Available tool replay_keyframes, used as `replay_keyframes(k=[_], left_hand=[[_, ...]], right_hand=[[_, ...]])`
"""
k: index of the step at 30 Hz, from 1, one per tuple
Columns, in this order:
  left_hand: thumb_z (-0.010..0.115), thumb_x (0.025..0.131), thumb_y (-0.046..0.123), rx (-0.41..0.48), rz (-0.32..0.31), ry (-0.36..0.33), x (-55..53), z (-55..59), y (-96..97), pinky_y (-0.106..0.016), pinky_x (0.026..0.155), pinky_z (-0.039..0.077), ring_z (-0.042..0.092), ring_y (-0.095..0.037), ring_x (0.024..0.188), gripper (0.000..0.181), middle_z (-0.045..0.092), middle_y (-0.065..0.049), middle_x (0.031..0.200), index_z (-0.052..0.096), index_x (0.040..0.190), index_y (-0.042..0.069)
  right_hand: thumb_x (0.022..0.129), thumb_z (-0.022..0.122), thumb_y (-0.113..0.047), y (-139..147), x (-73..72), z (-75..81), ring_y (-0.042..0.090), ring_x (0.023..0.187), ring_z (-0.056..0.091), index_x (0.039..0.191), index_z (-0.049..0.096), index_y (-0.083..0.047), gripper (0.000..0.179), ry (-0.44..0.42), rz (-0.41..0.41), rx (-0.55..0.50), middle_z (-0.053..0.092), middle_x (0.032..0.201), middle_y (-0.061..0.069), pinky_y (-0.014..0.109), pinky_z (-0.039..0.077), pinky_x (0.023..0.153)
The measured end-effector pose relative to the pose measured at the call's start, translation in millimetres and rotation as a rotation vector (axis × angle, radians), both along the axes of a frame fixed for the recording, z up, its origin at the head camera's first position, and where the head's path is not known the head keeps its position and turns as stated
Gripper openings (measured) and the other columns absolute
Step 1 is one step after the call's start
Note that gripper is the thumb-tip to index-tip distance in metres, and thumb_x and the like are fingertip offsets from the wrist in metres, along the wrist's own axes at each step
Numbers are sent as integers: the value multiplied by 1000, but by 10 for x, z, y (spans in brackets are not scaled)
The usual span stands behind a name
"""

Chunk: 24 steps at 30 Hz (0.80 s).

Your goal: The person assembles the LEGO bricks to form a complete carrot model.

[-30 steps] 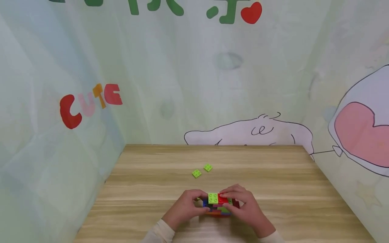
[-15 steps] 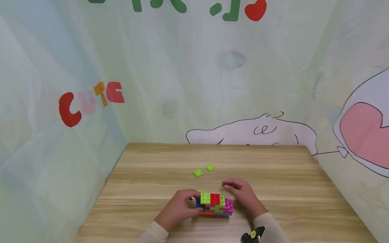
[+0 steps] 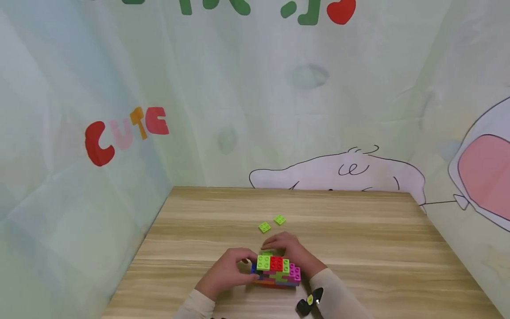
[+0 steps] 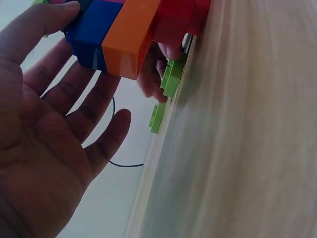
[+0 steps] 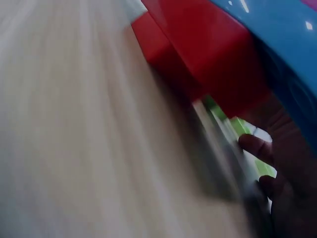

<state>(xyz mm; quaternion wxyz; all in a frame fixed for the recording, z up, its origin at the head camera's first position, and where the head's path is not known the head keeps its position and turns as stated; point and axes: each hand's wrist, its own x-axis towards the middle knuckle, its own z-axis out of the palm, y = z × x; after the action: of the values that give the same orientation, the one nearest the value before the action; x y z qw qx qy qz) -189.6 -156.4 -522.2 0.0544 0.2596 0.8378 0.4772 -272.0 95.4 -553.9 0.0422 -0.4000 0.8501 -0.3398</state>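
Observation:
My left hand grips the left end of a block build of stacked toy bricks, lime and red on top, pink at its right end. In the left wrist view, the thumb and fingers hold its blue brick, beside an orange brick. My right hand reaches behind the build, fingertips right at a lime brick lying there. In the right wrist view, the right fingers hang loosely bent beyond the build's red underside. The build partly hides the right hand.
Two lime bricks, a nearer one and a farther one, lie behind the hands on the wooden table. A printed curtain stands along the table's back and sides. A black strapped device sits at the right sleeve.
My right hand has let go of the build's top, moved off to the right, then swung left behind the build to the lime brick. The left hand keeps its grip.

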Motion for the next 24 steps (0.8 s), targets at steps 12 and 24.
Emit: replay_keyframes(k=[12,24], left_hand=[[87,83,25,-6,7,-17,22,8,49,-37,91,56,65,-7,99,29,74,13,106,77,110,21],[85,87,23,53,76,37,-8,-66,482,-34,88,57,66,-7,98,29,73,11,110,76,114,19]], right_hand=[[91,81,-20,263,144,6,17,112,66,121,76,-17,31,-156,-274,-190,72,117,-10,44,52,100],[86,78,9,790,705,441,14,106,64,116,74,-3,33,5,-266,-685,72,112,14,24,55,90]])
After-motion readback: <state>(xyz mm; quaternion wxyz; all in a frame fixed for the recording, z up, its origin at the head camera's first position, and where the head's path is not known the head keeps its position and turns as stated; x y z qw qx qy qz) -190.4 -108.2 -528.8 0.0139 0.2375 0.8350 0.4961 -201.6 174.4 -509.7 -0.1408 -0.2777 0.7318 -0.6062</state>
